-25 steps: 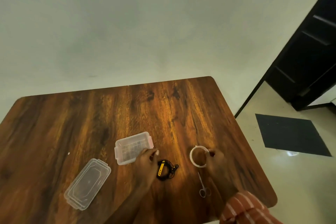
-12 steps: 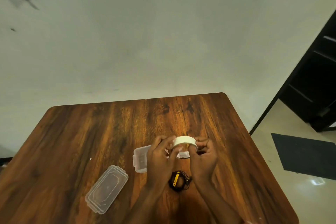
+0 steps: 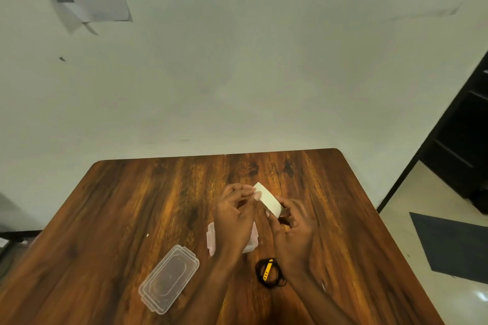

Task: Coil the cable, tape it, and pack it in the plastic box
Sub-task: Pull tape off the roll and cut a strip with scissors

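Both hands hold a white tape roll [image 3: 269,200] above the wooden table [image 3: 132,219]. My right hand [image 3: 293,229] grips the roll from below, and the fingertips of my left hand [image 3: 235,216] pinch at its upper left edge. The coiled black cable [image 3: 269,272] with a yellow piece lies on the table just below my right wrist. The clear plastic box [image 3: 211,239] sits under my left hand, mostly hidden. Its lid [image 3: 169,278] lies apart to the left.
A sliver of metal, likely the scissors [image 3: 323,286], shows beside my right forearm. The table's right edge drops to a tiled floor with a dark mat [image 3: 454,248]. A dark door frame [image 3: 449,140] stands at the right, and a wall lies behind the table.
My right hand lifted the tape roll off the table and my left hand left the box to join it. The roll has tilted on edge between both hands. The view tipped upward.
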### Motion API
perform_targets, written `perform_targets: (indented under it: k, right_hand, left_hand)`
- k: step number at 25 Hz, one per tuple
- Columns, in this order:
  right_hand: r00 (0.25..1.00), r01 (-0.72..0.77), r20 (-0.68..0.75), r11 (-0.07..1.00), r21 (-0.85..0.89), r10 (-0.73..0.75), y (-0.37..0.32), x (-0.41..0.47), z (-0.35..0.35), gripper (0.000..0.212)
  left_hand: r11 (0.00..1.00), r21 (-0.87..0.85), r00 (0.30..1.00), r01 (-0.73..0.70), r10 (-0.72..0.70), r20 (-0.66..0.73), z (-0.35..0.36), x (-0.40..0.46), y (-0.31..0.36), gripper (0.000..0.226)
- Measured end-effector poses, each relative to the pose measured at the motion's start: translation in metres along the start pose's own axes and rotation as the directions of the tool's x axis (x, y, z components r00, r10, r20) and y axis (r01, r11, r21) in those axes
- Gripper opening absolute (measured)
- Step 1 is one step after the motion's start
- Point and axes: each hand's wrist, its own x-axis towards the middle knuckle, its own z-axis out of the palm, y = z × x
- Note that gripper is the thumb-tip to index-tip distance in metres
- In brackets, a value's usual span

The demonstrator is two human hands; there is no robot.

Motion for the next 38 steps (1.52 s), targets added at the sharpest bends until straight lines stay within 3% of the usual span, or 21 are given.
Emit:
perform_targets:
  k: [3,6,10,13,17,24,26,29,32,35,38]
  right_hand:
    - [0.997,0.072,0.026,0.997,-0.037,-0.071,-0.004,0.001,-0.006,0.032]
    - [0.978,0.209,0.046,0.963,-0.168,-0.204,-0.011,0.004,-0.013,0.032]
    - [0.953,0.289,0.154,0.932,-0.219,-0.259,-0.018,0.011,-0.015,0.034]
    - [0.977,0.171,0.154,0.972,-0.161,-0.147,-0.029,0.012,-0.013,0.042]
    - [0.970,-0.027,0.237,0.992,-0.125,0.056,-0.039,0.015,-0.010,0.053]
    - [0.896,-0.285,0.350,0.958,-0.021,0.274,-0.018,0.008,-0.008,0.021]
    - [0.898,-0.344,0.295,0.939,0.006,0.327,0.002,0.005,-0.020,0.021]
    - [0.880,-0.306,0.248,0.882,-0.359,0.406,0.059,-0.013,-0.081,0.013]
    - [0.700,-0.178,0.325,0.597,-0.783,0.635,0.110,-0.059,-0.131,0.022]
    - [0.641,-0.071,0.337,0.490,-0.869,0.689,0.143,-0.106,-0.131,0.056]
    - [0.651,-0.061,0.327,0.476,-0.877,0.685,0.146,-0.112,-0.132,0.044]
  left_hand:
    - [1.000,0.007,1.000,-0.016,0.016,0.000,0.001,0.001,0.004,0.006]
    - [0.981,0.108,0.987,-0.159,0.154,0.048,0.000,0.003,0.009,0.005]
    - [0.946,0.182,0.961,-0.269,0.251,0.115,-0.001,0.003,0.012,0.031]
    - [0.972,0.117,0.978,-0.204,0.197,0.071,0.000,-0.001,0.016,0.031]
    - [0.988,0.117,0.995,-0.099,0.098,0.015,-0.001,-0.003,0.019,0.013]
    - [0.936,0.336,0.993,-0.106,0.084,0.078,0.000,-0.010,0.009,0.018]
    - [0.891,0.437,0.986,-0.126,0.066,0.151,0.000,-0.003,0.000,0.017]
    - [0.863,0.490,0.975,-0.125,0.015,0.221,0.000,0.004,-0.023,0.020]
    - [0.844,0.526,0.977,-0.100,-0.017,0.213,0.000,0.003,-0.036,0.021]
    - [0.875,0.484,0.984,-0.027,-0.062,0.168,0.001,0.005,-0.038,0.019]
    - [0.893,0.447,0.985,0.045,-0.114,0.128,0.002,0.007,-0.037,0.017]
